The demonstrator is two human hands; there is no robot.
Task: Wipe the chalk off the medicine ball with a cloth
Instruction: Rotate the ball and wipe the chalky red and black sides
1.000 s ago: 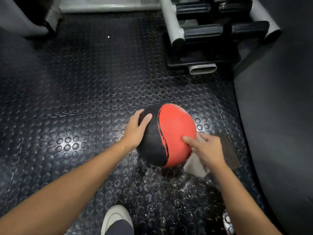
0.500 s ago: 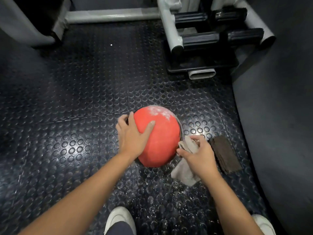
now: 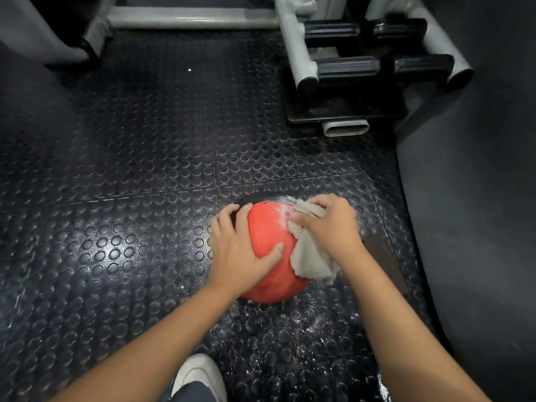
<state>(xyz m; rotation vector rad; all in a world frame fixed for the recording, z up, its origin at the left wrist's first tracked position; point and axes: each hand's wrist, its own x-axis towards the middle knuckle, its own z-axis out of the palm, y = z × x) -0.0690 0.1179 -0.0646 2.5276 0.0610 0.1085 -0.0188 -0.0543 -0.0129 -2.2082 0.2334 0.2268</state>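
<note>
A person steadies a red medicine ball (image 3: 271, 274) with the left hand (image 3: 236, 253) and presses a cloth (image 3: 311, 264) to it with the right hand (image 3: 330, 224).

The ball's right flank is hidden under the bunched pale cloth, which the right hand's curled fingers grip. White chalk (image 3: 282, 211) shows just left of the knuckles. The left hand lies wide and flat on the ball, thumb stretched across the red. A flat dark piece (image 3: 381, 256) just behind the right wrist is mostly covered and hard to identify. A white shoe (image 3: 200, 375), below the left forearm, is cut off by the frame edge. The ball rests on a black studded rubber floor (image 3: 130, 169), speckled white (image 3: 290, 323) near the wrists. A grey steel frame (image 3: 298, 53) stands well beyond the hands.
</note>
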